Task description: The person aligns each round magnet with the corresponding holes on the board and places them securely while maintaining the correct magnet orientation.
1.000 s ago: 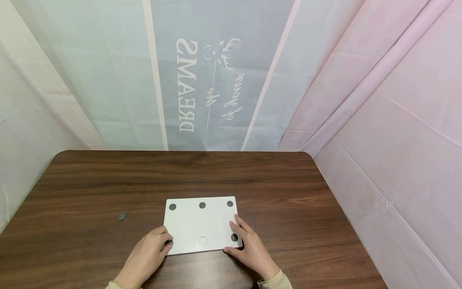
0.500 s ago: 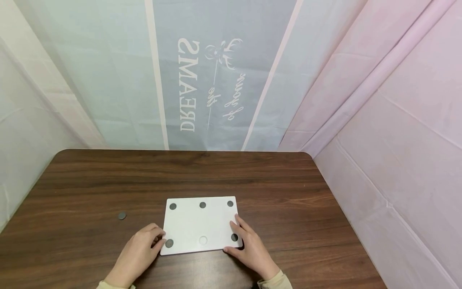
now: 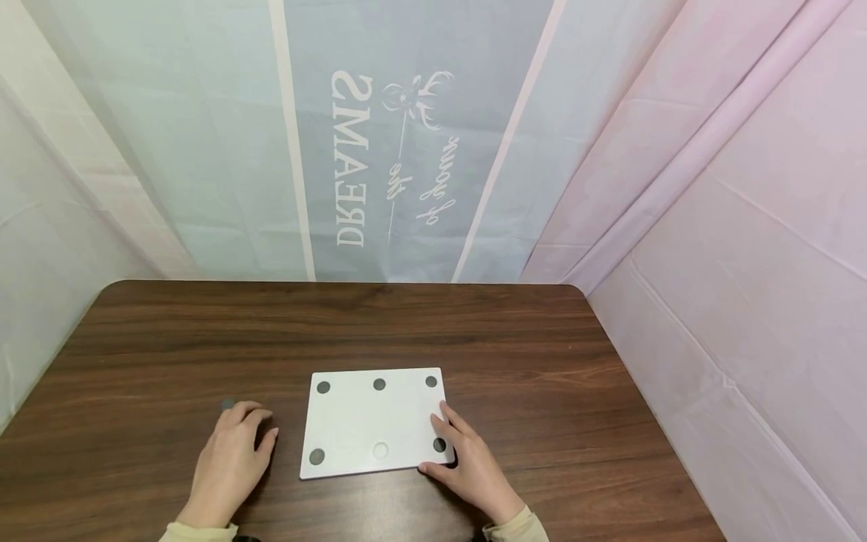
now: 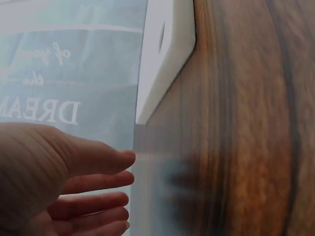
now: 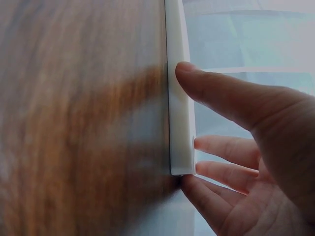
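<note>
A white rectangular board (image 3: 352, 421) lies flat on the table, with several dark grey discs set near its edges. A round hollow (image 3: 381, 451) at its front middle holds no disc. My right hand (image 3: 474, 467) grips the front right corner, thumb against the front edge and fingertips on the top and side, beside a grey disc (image 3: 439, 446). Left of the board, my left hand (image 3: 229, 459) is over the wood with loosely bent fingers and nothing between them. Its fingertips are right at a loose grey disc (image 3: 227, 404), which they partly cover in the head view.
The dark wood-grain table (image 3: 528, 361) runs back to a pale blue printed curtain (image 3: 406, 188). White fabric walls (image 3: 759, 263) rise along the sides. Another grey disc (image 3: 317, 457) sits in the board's front left corner.
My left hand has let go of the board's left edge and moved left to the loose disc, uncovering the front left disc. My right hand and the board have stayed put.
</note>
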The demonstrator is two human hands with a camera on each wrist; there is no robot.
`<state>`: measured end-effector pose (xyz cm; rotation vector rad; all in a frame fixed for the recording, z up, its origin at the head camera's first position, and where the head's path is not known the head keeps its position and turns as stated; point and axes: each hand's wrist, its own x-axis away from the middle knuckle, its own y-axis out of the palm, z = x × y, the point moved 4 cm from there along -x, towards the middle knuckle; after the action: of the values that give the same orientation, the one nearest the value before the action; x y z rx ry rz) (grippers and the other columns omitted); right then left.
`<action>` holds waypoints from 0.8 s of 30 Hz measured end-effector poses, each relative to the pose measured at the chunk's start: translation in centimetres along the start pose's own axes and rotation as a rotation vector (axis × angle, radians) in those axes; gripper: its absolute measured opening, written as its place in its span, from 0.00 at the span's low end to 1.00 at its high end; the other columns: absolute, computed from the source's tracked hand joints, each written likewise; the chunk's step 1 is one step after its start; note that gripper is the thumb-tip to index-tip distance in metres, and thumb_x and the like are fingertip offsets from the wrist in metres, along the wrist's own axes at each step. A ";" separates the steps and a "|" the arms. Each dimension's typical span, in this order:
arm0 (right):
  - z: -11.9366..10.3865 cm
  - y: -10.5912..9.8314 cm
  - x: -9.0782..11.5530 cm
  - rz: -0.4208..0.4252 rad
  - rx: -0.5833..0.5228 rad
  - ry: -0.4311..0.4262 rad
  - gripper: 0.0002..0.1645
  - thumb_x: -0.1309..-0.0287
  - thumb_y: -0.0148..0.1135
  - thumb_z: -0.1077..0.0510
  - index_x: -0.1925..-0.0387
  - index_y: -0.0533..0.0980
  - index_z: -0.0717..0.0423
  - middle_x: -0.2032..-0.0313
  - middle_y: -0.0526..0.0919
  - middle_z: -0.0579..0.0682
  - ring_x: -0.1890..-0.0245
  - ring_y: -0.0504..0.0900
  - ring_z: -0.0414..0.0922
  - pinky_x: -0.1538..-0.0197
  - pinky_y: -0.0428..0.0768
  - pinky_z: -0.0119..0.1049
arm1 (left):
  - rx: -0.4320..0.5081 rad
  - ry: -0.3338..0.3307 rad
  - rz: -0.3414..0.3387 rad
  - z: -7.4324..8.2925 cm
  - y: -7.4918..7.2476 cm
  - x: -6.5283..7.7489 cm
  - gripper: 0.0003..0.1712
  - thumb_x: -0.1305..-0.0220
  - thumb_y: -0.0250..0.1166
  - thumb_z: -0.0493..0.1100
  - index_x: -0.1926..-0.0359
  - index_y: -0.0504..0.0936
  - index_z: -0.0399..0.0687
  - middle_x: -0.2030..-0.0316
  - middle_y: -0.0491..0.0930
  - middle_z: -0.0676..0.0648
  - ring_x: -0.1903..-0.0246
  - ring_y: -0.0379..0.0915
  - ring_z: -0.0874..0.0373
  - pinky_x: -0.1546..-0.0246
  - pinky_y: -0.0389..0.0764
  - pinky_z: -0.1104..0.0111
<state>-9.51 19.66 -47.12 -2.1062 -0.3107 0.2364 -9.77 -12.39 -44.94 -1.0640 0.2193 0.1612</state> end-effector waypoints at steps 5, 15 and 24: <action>0.1 0.1 0.0 0.006 0.010 -0.005 0.41 0.56 0.71 0.43 0.41 0.71 0.57 0.35 0.65 0.58 0.38 0.70 0.53 0.43 0.76 0.47 | -0.005 -0.018 0.015 -0.7 0.1 0.0 0.14 0.49 0.66 0.34 0.61 0.80 0.29 0.55 0.75 0.33 0.54 0.70 0.38 0.62 0.76 0.44; 0.0 0.0 0.0 0.011 0.006 -0.010 0.41 0.56 0.71 0.43 0.41 0.71 0.57 0.35 0.65 0.58 0.38 0.70 0.53 0.43 0.75 0.47 | -0.009 -0.034 0.044 -1.3 0.6 0.0 0.21 0.45 0.61 0.33 0.51 0.73 0.22 0.45 0.65 0.23 0.47 0.61 0.29 0.51 0.68 0.38; 0.2 0.0 0.0 0.002 -0.002 -0.001 0.41 0.56 0.71 0.43 0.41 0.71 0.57 0.34 0.64 0.58 0.38 0.70 0.53 0.43 0.75 0.47 | -0.015 -0.074 0.000 -2.9 0.7 -0.1 0.24 0.40 0.51 0.29 0.45 0.64 0.15 0.43 0.58 0.17 0.45 0.55 0.26 0.48 0.64 0.36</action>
<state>-9.53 19.77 -47.22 -2.1089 -0.3099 0.2387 -10.33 -14.65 -46.83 -1.0711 0.1516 0.2021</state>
